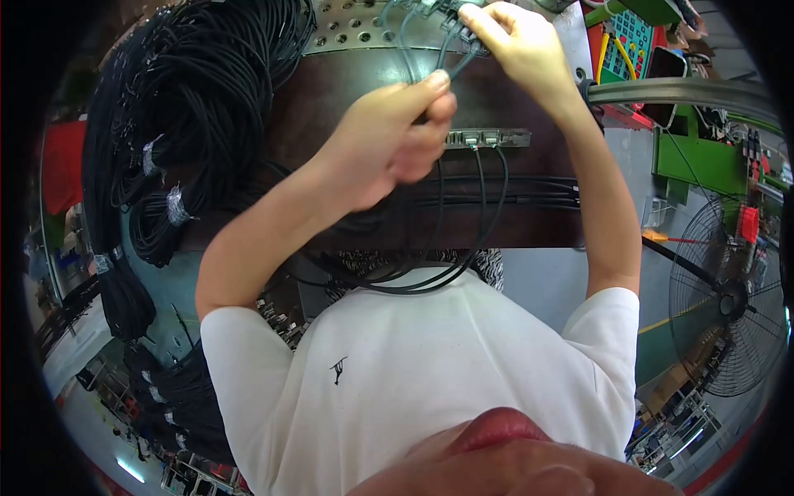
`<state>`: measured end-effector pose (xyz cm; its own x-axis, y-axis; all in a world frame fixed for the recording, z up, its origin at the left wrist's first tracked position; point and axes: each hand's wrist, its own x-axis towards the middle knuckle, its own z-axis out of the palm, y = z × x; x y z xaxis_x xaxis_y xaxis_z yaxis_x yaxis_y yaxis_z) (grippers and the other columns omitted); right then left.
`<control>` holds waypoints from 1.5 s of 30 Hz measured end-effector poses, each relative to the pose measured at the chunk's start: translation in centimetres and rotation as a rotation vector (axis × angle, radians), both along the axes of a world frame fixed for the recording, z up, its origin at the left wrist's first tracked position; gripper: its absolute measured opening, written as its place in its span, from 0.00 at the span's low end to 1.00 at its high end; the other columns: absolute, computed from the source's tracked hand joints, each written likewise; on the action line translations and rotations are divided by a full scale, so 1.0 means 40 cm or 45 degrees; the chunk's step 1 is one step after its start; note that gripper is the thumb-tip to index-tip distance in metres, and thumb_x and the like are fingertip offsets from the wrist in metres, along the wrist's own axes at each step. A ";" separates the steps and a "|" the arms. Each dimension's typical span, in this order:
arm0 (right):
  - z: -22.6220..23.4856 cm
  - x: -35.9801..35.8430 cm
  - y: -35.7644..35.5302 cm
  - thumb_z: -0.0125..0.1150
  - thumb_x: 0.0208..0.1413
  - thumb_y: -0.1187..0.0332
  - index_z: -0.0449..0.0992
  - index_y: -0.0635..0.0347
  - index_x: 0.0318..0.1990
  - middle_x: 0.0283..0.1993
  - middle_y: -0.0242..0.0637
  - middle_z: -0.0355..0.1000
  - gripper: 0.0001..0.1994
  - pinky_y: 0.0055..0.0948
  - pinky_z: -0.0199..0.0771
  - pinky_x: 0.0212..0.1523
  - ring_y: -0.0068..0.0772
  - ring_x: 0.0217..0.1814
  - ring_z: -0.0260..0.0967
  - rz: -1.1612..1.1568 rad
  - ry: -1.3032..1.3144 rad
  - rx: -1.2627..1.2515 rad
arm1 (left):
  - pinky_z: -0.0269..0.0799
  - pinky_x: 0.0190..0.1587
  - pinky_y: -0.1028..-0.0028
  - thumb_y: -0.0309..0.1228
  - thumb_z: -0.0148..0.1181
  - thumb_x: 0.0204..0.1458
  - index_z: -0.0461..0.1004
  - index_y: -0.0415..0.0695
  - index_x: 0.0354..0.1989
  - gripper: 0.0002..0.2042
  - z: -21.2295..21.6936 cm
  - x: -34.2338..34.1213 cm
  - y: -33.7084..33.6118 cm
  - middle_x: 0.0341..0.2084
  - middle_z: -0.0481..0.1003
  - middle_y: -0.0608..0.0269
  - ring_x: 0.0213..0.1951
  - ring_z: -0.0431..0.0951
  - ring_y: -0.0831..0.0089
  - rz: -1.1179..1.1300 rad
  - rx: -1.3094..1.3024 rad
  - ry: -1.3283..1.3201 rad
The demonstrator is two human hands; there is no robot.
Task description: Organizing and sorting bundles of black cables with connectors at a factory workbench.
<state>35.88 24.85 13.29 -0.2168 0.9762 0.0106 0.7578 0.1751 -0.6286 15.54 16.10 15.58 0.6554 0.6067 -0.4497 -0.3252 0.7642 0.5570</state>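
My left hand [405,136] is closed, thumb and finger pinching thin dark cables [444,56] that run up to a cluster of clear plastic connectors [451,10] at the top edge. The hand is slightly blurred. My right hand [525,58] reaches over that cluster, thumb and fingers pinched on a clear connector; its fingers partly cover it. Below, on the dark brown table [347,99], lies a narrow connector strip [500,138] with black cables [481,194] plugged into it. These loop down over the table's front edge toward my shirt.
A large heap of black cable coils [194,91] covers the table's left side. A perforated metal plate [351,29] lies at the far edge. On the right are a bent metal tube [678,93], a green bin [695,161] and a standing fan [728,298].
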 end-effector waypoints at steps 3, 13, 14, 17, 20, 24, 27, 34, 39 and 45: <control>-0.031 0.048 -0.048 0.58 0.63 0.55 0.78 0.63 0.35 0.23 0.25 0.67 0.17 0.20 0.62 0.28 0.14 0.25 0.60 0.249 0.256 -0.037 | 0.44 0.12 0.82 0.40 0.40 0.68 0.60 0.53 0.25 0.16 0.061 -0.159 -0.074 0.09 0.51 0.79 0.10 0.47 0.86 0.081 0.023 -0.121; -0.078 0.022 -0.090 0.62 0.57 0.51 0.83 0.56 0.35 0.27 0.36 0.78 0.17 0.29 0.73 0.29 0.32 0.28 0.76 0.357 0.168 0.289 | 0.65 0.30 0.77 0.39 0.43 0.66 0.74 0.38 0.34 0.18 0.189 -1.086 0.100 0.19 0.68 0.66 0.23 0.68 0.75 0.841 0.949 -0.137; -0.091 0.034 -0.092 0.64 0.55 0.50 0.82 0.54 0.36 0.27 0.37 0.78 0.16 0.33 0.74 0.29 0.37 0.27 0.76 0.385 -0.085 0.609 | 0.66 0.40 0.74 0.45 0.43 0.66 0.75 0.38 0.41 0.21 0.148 -1.011 0.149 0.29 0.73 0.61 0.34 0.72 0.71 1.022 0.854 0.557; -0.078 0.046 -0.106 0.65 0.53 0.55 0.78 0.54 0.48 0.45 0.33 0.74 0.19 0.33 0.75 0.41 0.36 0.41 0.74 0.410 -0.265 0.785 | 0.63 0.59 0.62 0.59 0.37 0.64 0.75 0.38 0.54 0.34 0.102 -0.776 0.162 0.50 0.77 0.56 0.55 0.73 0.60 0.941 0.617 1.965; -0.046 0.036 -0.198 0.69 0.47 0.57 0.78 0.51 0.47 0.42 0.30 0.74 0.20 0.33 0.73 0.45 0.35 0.45 0.71 0.394 -0.116 0.820 | 0.71 0.45 0.69 0.49 0.40 0.67 0.81 0.42 0.46 0.25 0.102 -0.553 0.038 0.35 0.81 0.59 0.42 0.80 0.68 0.988 1.562 2.517; -0.084 0.040 -0.298 0.67 0.48 0.69 0.78 0.52 0.44 0.40 0.30 0.74 0.14 0.33 0.73 0.40 0.34 0.42 0.71 0.524 -0.056 0.580 | 0.75 0.36 0.77 0.35 0.41 0.67 0.78 0.37 0.45 0.18 0.004 -0.239 -0.111 0.27 0.80 0.59 0.29 0.79 0.77 -0.294 0.902 1.000; -0.067 0.031 -0.286 0.67 0.49 0.70 0.79 0.54 0.42 0.39 0.31 0.74 0.11 0.33 0.73 0.37 0.36 0.39 0.72 0.441 0.096 0.418 | 0.76 0.40 0.77 0.34 0.48 0.65 0.75 0.35 0.50 0.15 -0.044 -0.087 -0.148 0.33 0.81 0.58 0.34 0.80 0.77 -0.559 0.815 1.033; -0.026 -0.022 0.089 0.54 0.59 0.65 0.80 0.62 0.42 0.38 0.46 0.76 0.12 0.40 0.72 0.42 0.46 0.41 0.74 0.244 -0.066 1.035 | 0.67 0.31 0.78 0.40 0.49 0.64 0.70 0.37 0.43 0.15 -0.066 -0.018 0.102 0.25 0.75 0.68 0.26 0.72 0.79 -0.026 0.100 -0.477; 0.095 -0.020 0.147 0.50 0.61 0.65 0.78 0.62 0.45 0.41 0.48 0.76 0.13 0.41 0.73 0.44 0.48 0.43 0.73 0.160 -0.599 0.941 | 0.68 0.22 0.79 0.29 0.43 0.65 0.72 0.39 0.33 0.12 -0.089 0.054 0.439 0.21 0.70 0.65 0.18 0.68 0.76 0.102 -0.110 -0.342; 0.036 -0.008 0.205 0.47 0.60 0.66 0.76 0.62 0.48 0.45 0.51 0.75 0.15 0.43 0.72 0.47 0.49 0.48 0.72 0.201 -0.559 0.908 | 0.69 0.23 0.75 0.30 0.48 0.64 0.70 0.40 0.34 0.09 -0.217 0.031 0.503 0.24 0.71 0.63 0.22 0.70 0.73 -0.255 -0.037 -0.910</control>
<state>35.56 33.06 14.71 -0.4779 0.7261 0.4943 0.8406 0.5413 0.0175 16.77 36.24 6.91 0.8911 0.4392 0.1141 -0.4537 0.8582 0.2402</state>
